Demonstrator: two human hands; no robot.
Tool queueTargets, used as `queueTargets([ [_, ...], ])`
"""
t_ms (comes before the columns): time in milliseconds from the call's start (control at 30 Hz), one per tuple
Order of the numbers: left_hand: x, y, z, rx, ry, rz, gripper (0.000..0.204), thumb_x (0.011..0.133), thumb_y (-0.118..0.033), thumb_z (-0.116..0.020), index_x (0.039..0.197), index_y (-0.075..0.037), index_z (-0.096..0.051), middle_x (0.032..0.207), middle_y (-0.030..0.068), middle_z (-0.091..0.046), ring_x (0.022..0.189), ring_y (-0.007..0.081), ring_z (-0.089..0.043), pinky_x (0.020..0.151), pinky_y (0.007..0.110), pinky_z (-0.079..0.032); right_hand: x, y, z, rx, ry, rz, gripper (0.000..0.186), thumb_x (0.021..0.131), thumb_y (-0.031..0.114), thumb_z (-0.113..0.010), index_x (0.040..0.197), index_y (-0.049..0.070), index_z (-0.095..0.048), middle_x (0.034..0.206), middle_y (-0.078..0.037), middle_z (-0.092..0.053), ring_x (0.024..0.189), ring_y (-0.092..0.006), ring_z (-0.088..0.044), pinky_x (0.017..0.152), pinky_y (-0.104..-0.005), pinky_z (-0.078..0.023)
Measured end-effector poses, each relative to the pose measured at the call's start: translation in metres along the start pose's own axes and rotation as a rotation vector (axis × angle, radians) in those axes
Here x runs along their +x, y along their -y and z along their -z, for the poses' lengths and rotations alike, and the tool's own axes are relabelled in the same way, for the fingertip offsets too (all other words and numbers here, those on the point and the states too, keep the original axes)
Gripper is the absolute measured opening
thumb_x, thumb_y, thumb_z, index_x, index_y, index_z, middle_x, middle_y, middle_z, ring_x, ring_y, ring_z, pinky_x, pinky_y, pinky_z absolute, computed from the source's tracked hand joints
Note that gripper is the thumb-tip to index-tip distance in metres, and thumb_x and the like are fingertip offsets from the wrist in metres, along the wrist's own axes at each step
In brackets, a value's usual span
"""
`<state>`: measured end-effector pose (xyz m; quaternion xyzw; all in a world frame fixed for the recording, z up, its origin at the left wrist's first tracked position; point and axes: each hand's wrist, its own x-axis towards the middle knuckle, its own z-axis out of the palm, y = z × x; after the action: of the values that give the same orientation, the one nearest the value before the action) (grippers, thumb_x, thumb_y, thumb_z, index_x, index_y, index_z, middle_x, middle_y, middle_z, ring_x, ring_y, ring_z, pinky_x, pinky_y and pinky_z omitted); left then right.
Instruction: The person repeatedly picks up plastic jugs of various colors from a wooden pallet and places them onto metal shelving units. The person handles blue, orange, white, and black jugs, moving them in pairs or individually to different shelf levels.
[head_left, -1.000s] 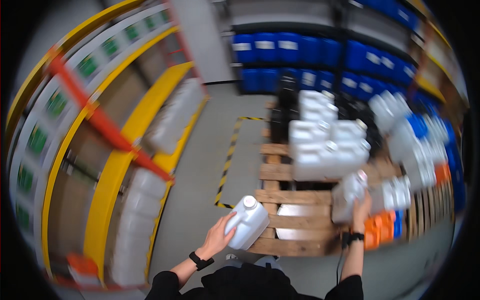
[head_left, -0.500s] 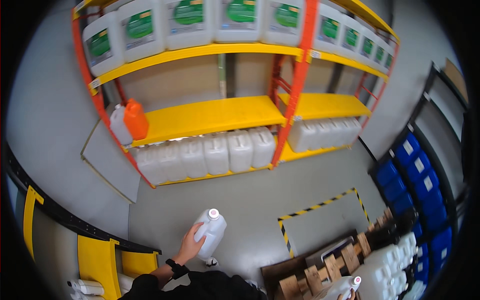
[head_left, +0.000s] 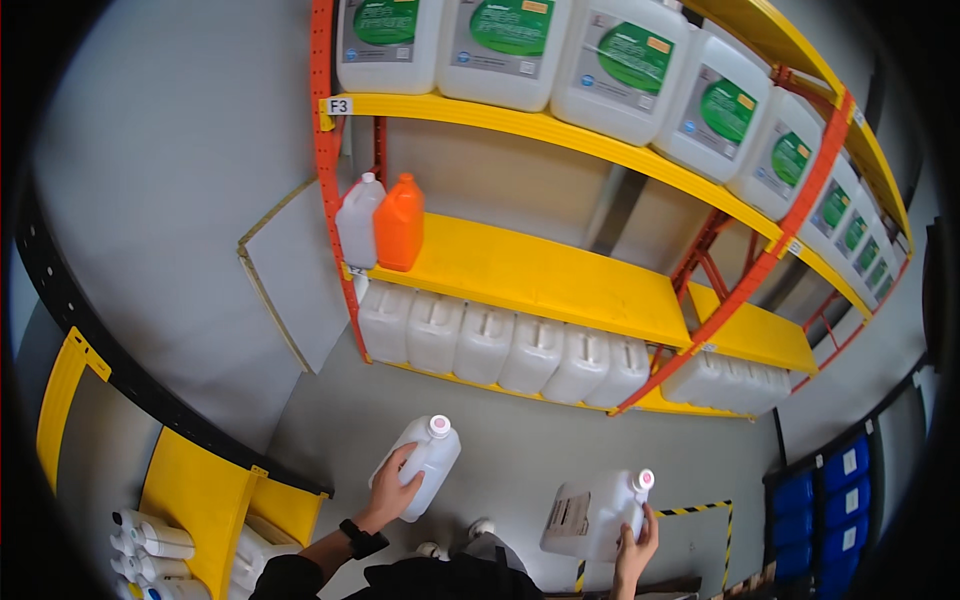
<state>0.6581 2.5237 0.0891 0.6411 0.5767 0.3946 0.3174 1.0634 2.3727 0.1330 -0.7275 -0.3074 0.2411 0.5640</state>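
Note:
My left hand (head_left: pixel 390 485) is closed on a white plastic jug (head_left: pixel 432 460) with a white cap, held at the lower middle. My right hand (head_left: pixel 637 542) grips a second white jug (head_left: pixel 590 515), which has a printed label on its side. Both jugs are above the grey floor, in front of a rack with a yellow middle shelf (head_left: pixel 545 285). At that shelf's left end stand a translucent white jug (head_left: pixel 358 225) and an orange jug (head_left: pixel 399 230), side by side and upright.
Large green-labelled containers (head_left: pixel 615 70) line the top shelf, white jerrycans (head_left: pixel 482 340) the bottom one. A low yellow shelf (head_left: pixel 200 480) with small bottles is at lower left; blue containers (head_left: pixel 840 500) are at right, near striped floor tape (head_left: pixel 728 540) and a pallet's edge.
The view has swung left from the pallet to the rack, now nearer. My right hand has carried its jug away from over the pallet. Both hands still hold their jugs.

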Motion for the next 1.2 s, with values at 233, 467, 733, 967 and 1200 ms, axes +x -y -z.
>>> queueTargets([
  [233,0.106,-0.023,0.0,-0.175,-0.077,0.023,0.06,0.084,-0.006,-0.07,0.138,-0.008,-0.044,0.094,0.0127,-0.061,0.086,0.023,-0.062,0.08,0.035,-0.05,0.113,0.045,-0.126,0.118,0.273,0.069,0.052,0.082,-0.008,-0.056,0.133,-0.001,-0.055,0.096,-0.006,-0.062,0.074,-0.0091,-0.054,0.063,-0.0231,-0.044],
  [467,0.266,-0.049,-0.019,-0.081,-0.18,-0.189,0.053,0.085,-0.003,-0.067,0.134,-0.007,-0.049,0.11,0.0154,-0.059,0.103,0.023,-0.055,0.092,0.034,-0.045,0.209,0.041,-0.19,0.232,0.388,0.051,0.054,0.077,-0.009,-0.059,0.131,-0.004,-0.055,0.126,-0.016,-0.06,0.116,-0.0226,-0.058,0.102,-0.034,-0.044],
  [733,0.47,-0.071,-0.02,0.098,-0.328,-0.327,0.047,0.087,-0.007,-0.066,0.131,-0.004,-0.051,0.112,0.0154,-0.063,0.103,0.0282,-0.059,0.096,0.037,-0.045,0.279,0.072,-0.24,0.222,0.454,0.157,0.055,0.078,-0.009,-0.059,0.132,-0.002,-0.054,0.126,-0.014,-0.059,0.116,-0.0215,-0.058,0.102,-0.0326,-0.043],
  [967,0.606,-0.019,-0.026,0.001,-0.356,-0.364,0.044,0.09,-0.006,-0.064,0.131,-0.002,-0.051,0.125,0.0219,-0.061,0.119,0.0326,-0.059,0.102,0.038,-0.044,0.324,0.121,-0.283,0.204,0.433,0.183,0.053,0.079,-0.009,-0.06,0.132,-0.004,-0.054,0.129,-0.016,-0.058,0.119,-0.0231,-0.057,0.104,-0.0337,-0.043],
  [1200,0.677,0.063,-0.03,0.111,-0.403,-0.405,0.045,0.09,-0.008,-0.063,0.133,-0.005,-0.049,0.129,0.0194,-0.06,0.12,0.0384,-0.057,0.1,0.041,-0.046,0.358,0.178,-0.384,0.175,0.398,0.291,0.056,0.083,-0.004,-0.062,0.138,0.0,-0.051,0.133,-0.015,-0.056,0.116,-0.0223,-0.057,0.103,-0.0334,-0.042],
])
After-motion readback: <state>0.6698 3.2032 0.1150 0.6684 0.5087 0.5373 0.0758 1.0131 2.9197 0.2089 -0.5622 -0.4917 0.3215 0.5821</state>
